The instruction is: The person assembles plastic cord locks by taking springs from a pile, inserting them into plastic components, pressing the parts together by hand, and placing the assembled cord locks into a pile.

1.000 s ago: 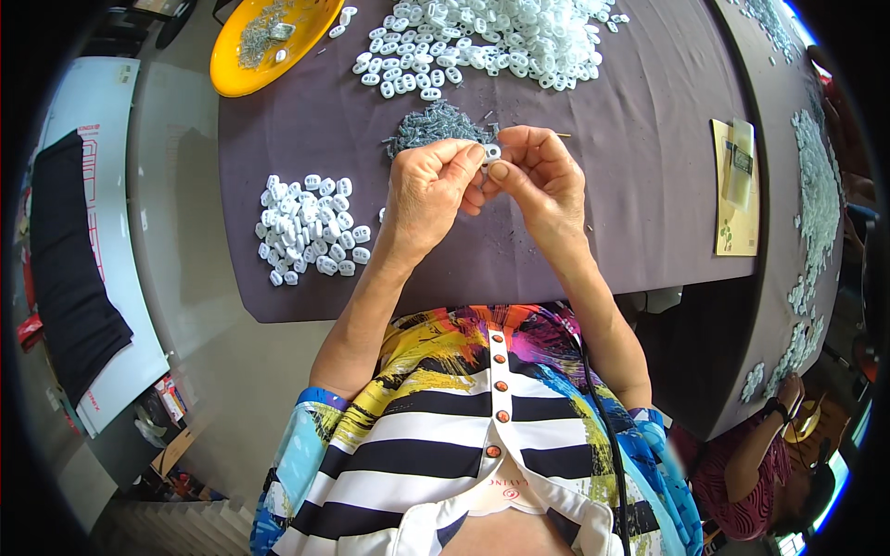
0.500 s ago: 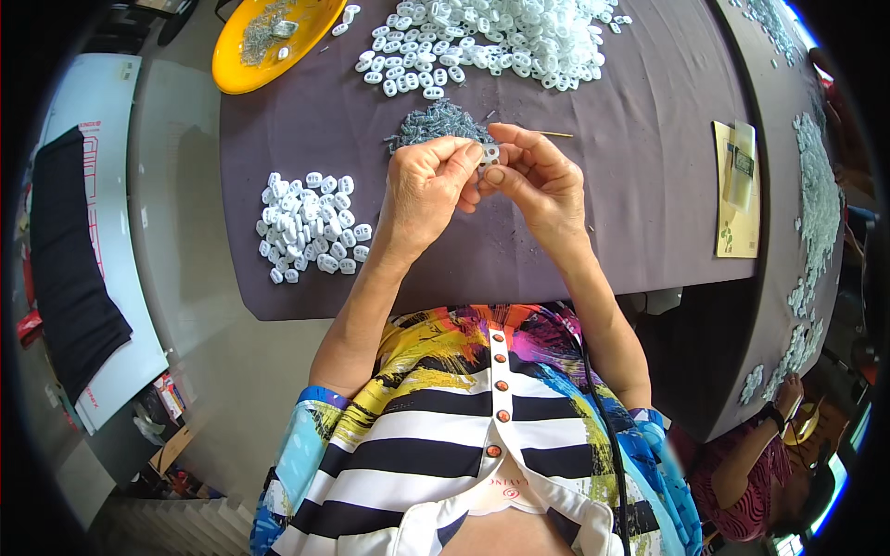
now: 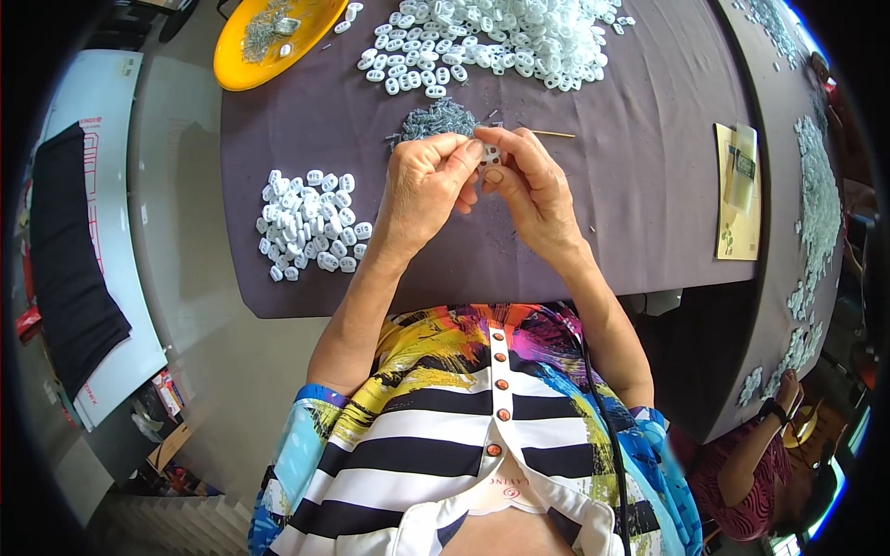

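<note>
Between my two hands is a small white plastic piece with two holes [image 3: 490,155], held over the table. My left hand [image 3: 419,190] pinches its left side with thumb and index finger. Fingers of my right hand [image 3: 540,199] are bent around its right side, thumb below. Just beyond my left fingertips lies a heap of tiny grey spring-like bits [image 3: 438,120]. A group of white oval pieces [image 3: 311,222] lies left of my left forearm. Farther off spreads a big pile of similar white two-holed pieces [image 3: 519,42]. What my inner fingers touch is partly hidden.
A yellow plate [image 3: 232,69] with tiny metal bits stands at the far left of the table. A thin stick [image 3: 553,134] lies beyond my right hand. A tan card [image 3: 737,222] lies at the right. On another table, another person's hand [image 3: 788,394] is near pale pieces.
My right index finger has come in closer to my left fingertips, over the white piece. My right hand has shifted slightly left; the left hand stays nearly still.
</note>
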{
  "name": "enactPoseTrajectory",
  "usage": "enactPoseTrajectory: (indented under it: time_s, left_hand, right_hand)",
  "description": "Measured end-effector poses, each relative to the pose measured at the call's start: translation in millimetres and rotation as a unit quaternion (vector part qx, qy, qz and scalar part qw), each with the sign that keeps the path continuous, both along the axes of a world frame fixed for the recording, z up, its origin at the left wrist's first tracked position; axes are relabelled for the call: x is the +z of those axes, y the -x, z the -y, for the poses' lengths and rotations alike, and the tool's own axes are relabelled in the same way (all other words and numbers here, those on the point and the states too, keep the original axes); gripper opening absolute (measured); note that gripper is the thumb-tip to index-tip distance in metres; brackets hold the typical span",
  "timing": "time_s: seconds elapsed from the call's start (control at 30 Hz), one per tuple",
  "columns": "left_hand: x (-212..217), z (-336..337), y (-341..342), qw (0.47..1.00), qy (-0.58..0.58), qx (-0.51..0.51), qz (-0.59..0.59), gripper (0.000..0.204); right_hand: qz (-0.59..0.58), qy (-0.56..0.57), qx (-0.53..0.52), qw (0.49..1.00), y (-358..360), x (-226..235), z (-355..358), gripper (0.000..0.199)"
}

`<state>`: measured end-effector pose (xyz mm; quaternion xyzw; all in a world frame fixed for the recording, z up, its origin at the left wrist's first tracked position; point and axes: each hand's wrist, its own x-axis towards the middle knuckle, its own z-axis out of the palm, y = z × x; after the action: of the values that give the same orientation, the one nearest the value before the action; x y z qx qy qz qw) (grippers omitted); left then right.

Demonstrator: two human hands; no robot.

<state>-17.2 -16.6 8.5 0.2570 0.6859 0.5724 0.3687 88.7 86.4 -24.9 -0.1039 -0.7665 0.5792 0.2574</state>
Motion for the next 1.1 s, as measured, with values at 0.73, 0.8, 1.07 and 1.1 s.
enactPoseTrajectory:
  time_s: [0.73,0.8,1.07,1.1]
  left_hand:
    - [0.3,-0.9,-4.4,1.000,0.025,-0.010,-0.004,0.025]
    - [3.1,-2.9,-4.9,0.999,0.036,-0.016,-0.020,0.025]
    - [-5.2,-0.6,-5.7,0.999,0.047,-0.015,-0.014,0.026]
    - [-7.3,-0.8,-6.7,0.999,0.048,-0.011,-0.013,0.026]
  right_hand:
    - [-0.021,0.032,-0.001,0.999,-3.6,-9.2,-2.2,0.026]
    - [-0.030,0.038,-0.008,0.999,-5.2,-9.1,-3.7,0.027]
    - [-0.023,0.048,0.007,0.999,-4.1,-19.1,-2.9,0.024]
    - [-0.024,0.048,0.000,0.999,-4.1,-21.1,-2.5,0.023]
